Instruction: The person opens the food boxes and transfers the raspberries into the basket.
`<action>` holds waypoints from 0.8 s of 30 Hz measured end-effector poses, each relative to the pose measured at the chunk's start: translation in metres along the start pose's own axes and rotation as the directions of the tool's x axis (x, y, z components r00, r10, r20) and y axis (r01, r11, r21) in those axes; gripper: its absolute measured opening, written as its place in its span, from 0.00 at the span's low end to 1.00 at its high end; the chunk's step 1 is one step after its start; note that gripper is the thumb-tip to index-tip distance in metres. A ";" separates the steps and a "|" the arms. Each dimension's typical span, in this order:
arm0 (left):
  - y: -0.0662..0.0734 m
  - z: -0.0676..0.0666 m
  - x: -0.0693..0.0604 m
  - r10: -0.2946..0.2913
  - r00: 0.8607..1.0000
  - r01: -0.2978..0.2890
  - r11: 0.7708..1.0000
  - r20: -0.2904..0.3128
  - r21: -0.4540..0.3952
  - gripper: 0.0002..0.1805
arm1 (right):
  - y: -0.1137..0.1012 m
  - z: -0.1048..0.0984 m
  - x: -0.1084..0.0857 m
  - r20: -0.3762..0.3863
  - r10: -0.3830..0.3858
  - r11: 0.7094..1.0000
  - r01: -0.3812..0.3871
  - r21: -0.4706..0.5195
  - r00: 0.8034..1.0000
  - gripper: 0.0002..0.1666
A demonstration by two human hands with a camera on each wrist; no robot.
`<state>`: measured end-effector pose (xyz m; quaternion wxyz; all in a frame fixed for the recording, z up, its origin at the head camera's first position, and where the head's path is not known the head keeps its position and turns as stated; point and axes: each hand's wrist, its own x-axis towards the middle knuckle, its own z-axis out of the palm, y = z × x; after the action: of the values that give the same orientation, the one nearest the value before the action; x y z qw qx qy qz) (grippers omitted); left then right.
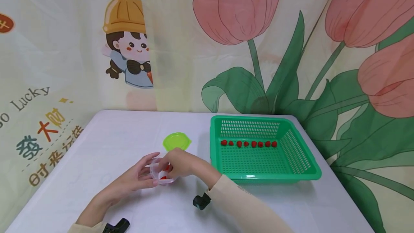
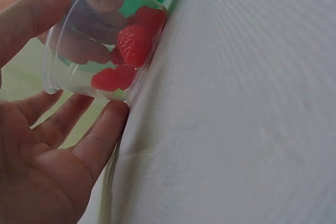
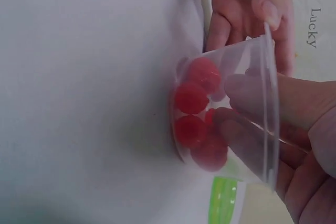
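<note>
A clear plastic cup (image 1: 154, 171) with several red raspberries (image 2: 135, 44) inside stands on the table. My left hand (image 1: 137, 175) steadies it from the left, thumb at the rim and fingers along the lower side. The right hand (image 1: 178, 163) reaches in through the cup's mouth. In the right wrist view its thumb and fingertips (image 3: 231, 124) are down among the raspberries, with a gap between them; no berry is clearly pinched. To the right, a green plastic basket (image 1: 255, 179) has more raspberries (image 1: 246, 144) in a row across its floor.
A bright green lid-like piece (image 1: 176, 141) lies on the white tabletop (image 1: 129, 132) just behind the cup. The basket takes up the table's right side. A printed cloth (image 1: 174, 46) with tulips hangs behind the table.
</note>
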<state>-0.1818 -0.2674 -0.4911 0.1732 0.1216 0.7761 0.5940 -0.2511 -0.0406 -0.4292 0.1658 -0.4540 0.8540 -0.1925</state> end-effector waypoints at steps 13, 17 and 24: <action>-0.001 0.001 0.000 0.015 1.000 -0.015 1.000 -0.013 0.017 0.52 | 0.001 0.012 0.004 -0.003 0.019 1.000 -0.019 -0.016 1.000 0.17; -0.001 0.002 0.000 0.024 1.000 -0.023 1.000 -0.013 0.013 0.52 | 0.000 0.013 0.005 0.001 0.020 1.000 -0.020 -0.021 1.000 0.18; 0.002 0.001 -0.003 0.011 1.000 -0.011 1.000 -0.010 0.019 0.52 | -0.002 0.015 0.008 0.001 0.019 0.998 -0.019 -0.059 1.000 0.16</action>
<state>-0.1788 -0.2667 -0.4890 0.1648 0.1245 0.7818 0.5883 -0.2472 -0.0509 -0.4426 0.1547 -0.4506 0.8635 -0.1652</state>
